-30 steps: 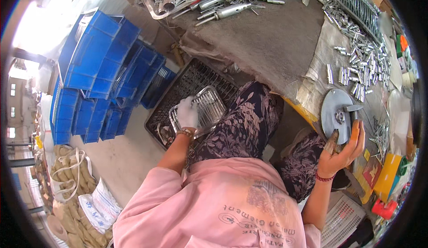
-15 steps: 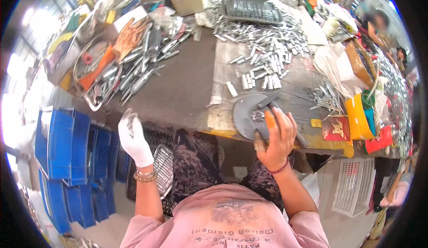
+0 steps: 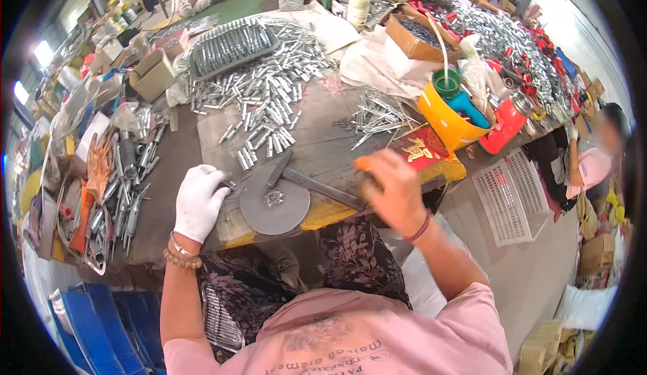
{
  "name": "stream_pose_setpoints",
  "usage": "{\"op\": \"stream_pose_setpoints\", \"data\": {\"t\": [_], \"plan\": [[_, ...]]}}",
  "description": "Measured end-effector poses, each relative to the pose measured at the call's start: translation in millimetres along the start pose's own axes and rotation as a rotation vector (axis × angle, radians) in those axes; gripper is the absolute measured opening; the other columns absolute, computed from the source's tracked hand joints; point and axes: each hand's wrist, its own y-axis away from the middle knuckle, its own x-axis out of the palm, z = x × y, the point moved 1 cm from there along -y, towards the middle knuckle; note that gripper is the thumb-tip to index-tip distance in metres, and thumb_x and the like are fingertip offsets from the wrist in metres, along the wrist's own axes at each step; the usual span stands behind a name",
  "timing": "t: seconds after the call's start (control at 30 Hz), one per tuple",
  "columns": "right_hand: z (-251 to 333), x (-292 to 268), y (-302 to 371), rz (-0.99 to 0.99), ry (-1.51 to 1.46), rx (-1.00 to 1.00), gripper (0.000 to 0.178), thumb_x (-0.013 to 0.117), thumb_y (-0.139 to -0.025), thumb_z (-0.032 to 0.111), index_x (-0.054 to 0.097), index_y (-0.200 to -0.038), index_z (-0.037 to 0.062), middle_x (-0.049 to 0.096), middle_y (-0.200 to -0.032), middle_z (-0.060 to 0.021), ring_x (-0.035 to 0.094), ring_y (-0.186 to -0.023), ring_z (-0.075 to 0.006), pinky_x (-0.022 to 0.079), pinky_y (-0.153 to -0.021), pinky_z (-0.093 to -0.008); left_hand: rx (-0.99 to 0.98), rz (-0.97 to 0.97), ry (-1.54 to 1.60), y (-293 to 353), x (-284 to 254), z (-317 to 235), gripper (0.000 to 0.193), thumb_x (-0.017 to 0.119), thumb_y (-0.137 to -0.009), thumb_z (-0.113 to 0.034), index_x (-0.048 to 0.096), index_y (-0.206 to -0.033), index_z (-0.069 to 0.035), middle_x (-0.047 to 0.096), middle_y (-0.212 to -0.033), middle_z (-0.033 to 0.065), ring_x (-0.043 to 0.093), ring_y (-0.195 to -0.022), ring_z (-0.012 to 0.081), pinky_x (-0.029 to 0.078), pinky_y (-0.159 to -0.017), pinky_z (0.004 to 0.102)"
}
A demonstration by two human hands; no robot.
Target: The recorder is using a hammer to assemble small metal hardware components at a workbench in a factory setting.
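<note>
While the person's white-gloved left hand is pinching a small metal piece between its fingertips, just left of a round grey disc at the table edge, the bare right hand is hovering to the disc's right with curled fingers, too blurred to tell whether it is gripping anything. A hammer is lying across the disc, its handle pointing toward the right hand and taking up the space between the two hands. Beyond them, a dark tray is holding rows of metal tubes, a cardboard box is holding small dark parts, and a yellow container is holding a green cup. Loose metal tubes are spreading behind the disc, thin rods are lying behind the right hand, and a red card is resting near it.
</note>
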Motion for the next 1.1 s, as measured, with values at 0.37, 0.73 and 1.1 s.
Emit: {"op": "stream_pose_setpoints", "data": {"t": [0.37, 0.73, 1.1], "plan": [[-135.9, -39.8, -31.6, 0.218, 0.568, 0.141, 0.024, 0.076, -0.083, 0.004, 0.075, -0.106, 0.0111, 0.070, -0.106, -0.0109, 0.070, -0.107, -0.0357, 0.058, -0.091, -0.0487, -0.149, -0.201, 0.116, 28.2, 0.4, -26.9, 0.018, 0.079, -0.088, -0.002, 0.066, -0.102, -0.001, 0.068, -0.112, 0.0156, 0.064, -0.108, 0.0359, 0.051, -0.096, 0.0441], [-95.7, -41.2, -43.3, 0.455, 0.472, -0.035, 0.021, 0.075, -0.084, 0.008, 0.070, -0.104, 0.0075, 0.070, -0.105, -0.0122, 0.071, -0.109, -0.0346, 0.059, -0.090, -0.0493, -0.256, -0.326, 0.156, 52.2, 20.0, -39.3, 0.018, 0.080, -0.087, 0.000, 0.071, -0.102, -0.002, 0.071, -0.123, 0.0158, 0.065, -0.117, 0.0356, 0.052, -0.102, 0.0442], [-102.8, -14.7, -77.1, 0.014, 0.486, 0.186, 0.038, 0.079, -0.091, 0.015, 0.072, -0.128, 0.0110, 0.071, -0.119, -0.0168, 0.070, -0.114, -0.0392, 0.058, -0.095, -0.0502, -0.315, -0.407, 0.105, 42.4, 30.8, -45.9, 0.025, 0.081, -0.085, 0.002, 0.066, -0.105, -0.001, 0.070, -0.124, 0.0166, 0.064, -0.117, 0.0377, 0.052, -0.102, 0.0462]]}}
